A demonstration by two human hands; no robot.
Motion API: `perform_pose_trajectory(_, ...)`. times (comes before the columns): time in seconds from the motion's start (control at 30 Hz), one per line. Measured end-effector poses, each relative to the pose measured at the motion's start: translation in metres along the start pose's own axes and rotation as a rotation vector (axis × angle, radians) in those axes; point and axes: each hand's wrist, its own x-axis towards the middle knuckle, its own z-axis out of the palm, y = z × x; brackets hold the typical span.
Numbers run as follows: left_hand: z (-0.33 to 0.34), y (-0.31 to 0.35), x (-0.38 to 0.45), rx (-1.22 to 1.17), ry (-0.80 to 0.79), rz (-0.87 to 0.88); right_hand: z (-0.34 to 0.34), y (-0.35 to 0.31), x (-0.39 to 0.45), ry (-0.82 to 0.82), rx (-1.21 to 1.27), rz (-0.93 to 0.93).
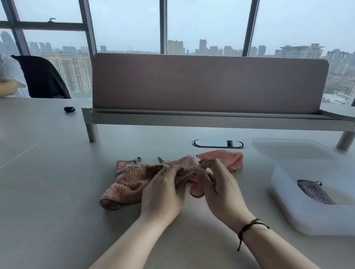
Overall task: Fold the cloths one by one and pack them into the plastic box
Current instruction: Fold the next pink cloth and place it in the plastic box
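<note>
Two hands gather a pink cloth on the desk beside an open plastic box.

The left hand [161,190] and the right hand [218,185] both curl their fingers into the crumpled pink cloth [131,181], which lies on the grey table [46,193] in front of the person. A second pink cloth [223,159] lies just behind the right hand. To the right stands the plastic box [314,218], a dark purple cloth [314,191] inside it and its lid [293,148] behind.

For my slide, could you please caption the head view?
Both hands, left hand and right hand, grip pink cloths on the table; one folded cloth lies in the plastic box.
</note>
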Motion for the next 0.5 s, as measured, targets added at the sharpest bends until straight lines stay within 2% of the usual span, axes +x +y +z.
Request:
perform_pose_trajectory(0.13, -0.023, 0.006, 0.007, -0.14, 0.113, 0.022, -0.019, -0.02, 0.0, 0.117, 0.151, 0.103)
perform_pose_trajectory(0.23, -0.049, 0.025, 0.018, -0.232, 0.19, 0.014, -0.038, -0.02, -0.002, 0.11, 0.071, 0.072)
perform_pose_trajectory(0.37, -0.081, 0.042, 0.028, -0.292, 0.179, 0.061, -0.06, -0.009, -0.003, 0.152, -0.081, 0.048)
perform_pose_trajectory(0.5, -0.115, 0.051, 0.03, -0.33, 0.148, 0.085, -0.088, -0.017, -0.003, 0.213, -0.063, 0.045)
